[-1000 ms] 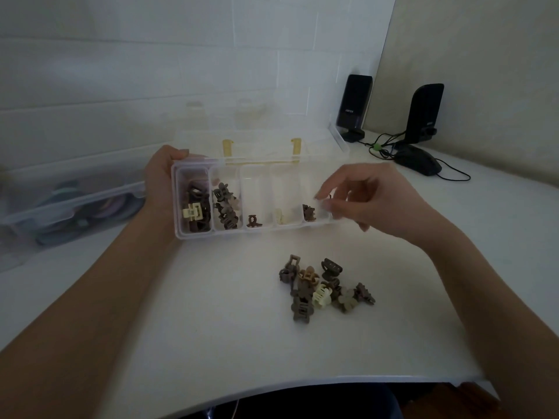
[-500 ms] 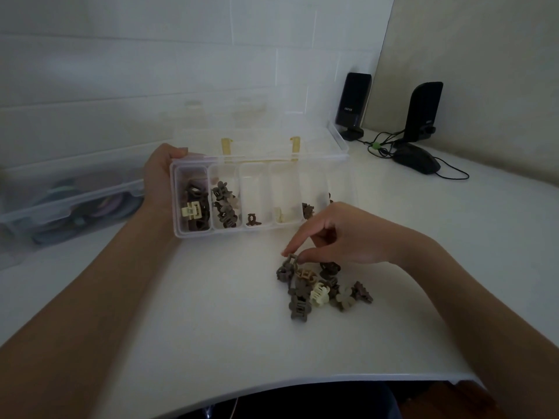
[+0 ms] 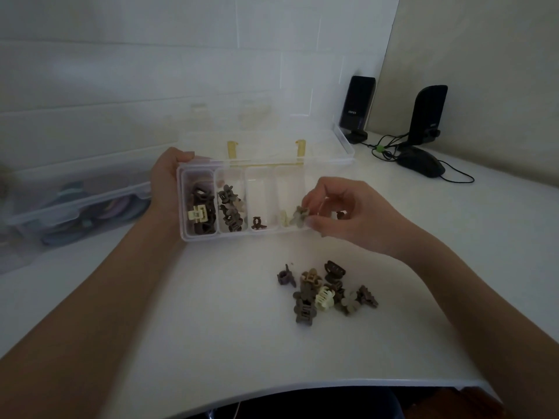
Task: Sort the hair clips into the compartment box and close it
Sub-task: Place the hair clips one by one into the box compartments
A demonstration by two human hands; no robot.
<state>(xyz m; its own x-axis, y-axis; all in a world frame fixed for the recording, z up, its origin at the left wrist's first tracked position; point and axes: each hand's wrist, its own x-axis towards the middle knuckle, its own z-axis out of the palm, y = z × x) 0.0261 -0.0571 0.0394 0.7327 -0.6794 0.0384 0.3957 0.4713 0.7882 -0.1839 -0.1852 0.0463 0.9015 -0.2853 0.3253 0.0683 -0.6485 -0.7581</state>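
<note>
On the white surface (image 3: 211, 313) a clear compartment box (image 3: 233, 234) sat with its lid (image 3: 266, 146) thrown back toward the tiled wall. The left hand (image 3: 165, 189) gripped the box's left end, fingers curled over its far corner. The right hand (image 3: 348, 213) pinched a small grey-brown hair clip (image 3: 300, 216) between thumb and fingertips, holding it over the fourth compartment from the left, where a pale clip (image 3: 283, 218) already lay. The leftmost compartment held dark brown clips with one cream clip (image 3: 198, 213) on top; the second held a heap of grey-brown clips (image 3: 230, 208); the third held a single dark clip (image 3: 258, 223). Nearer the person, a loose pile of clips (image 3: 325, 291) in brown, tan and cream lay on the surface, well apart from the box. A clear bin (image 3: 75, 207) of coloured items stood to the left, and two black speakers (image 3: 357, 107) and a black mouse (image 3: 422, 164) stood at the far right.
</note>
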